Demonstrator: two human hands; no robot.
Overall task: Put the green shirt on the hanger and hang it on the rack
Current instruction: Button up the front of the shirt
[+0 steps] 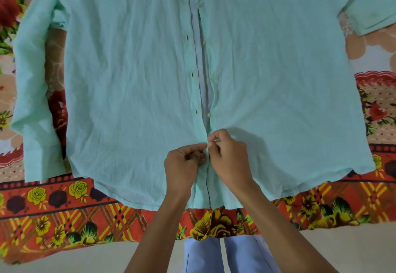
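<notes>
The green shirt [132, 75] lies spread flat, front up, on a flowered bedsheet, hem toward me, sleeves out to both sides. Its front placket [202, 64] stands open above my hands, with several white buttons and buttonholes in view. My left hand [184, 165] pinches the left edge of the placket near the hem. My right hand [230, 157] pinches the right edge at the same spot, fingertips meeting the left hand's over a button. No hanger or rack is in view.
The red, orange and yellow flowered bedsheet [64, 206] covers the bed and hangs over its near edge. My light blue trouser legs [225, 253] stand against the bed's front. Pale floor [353, 249] shows on either side.
</notes>
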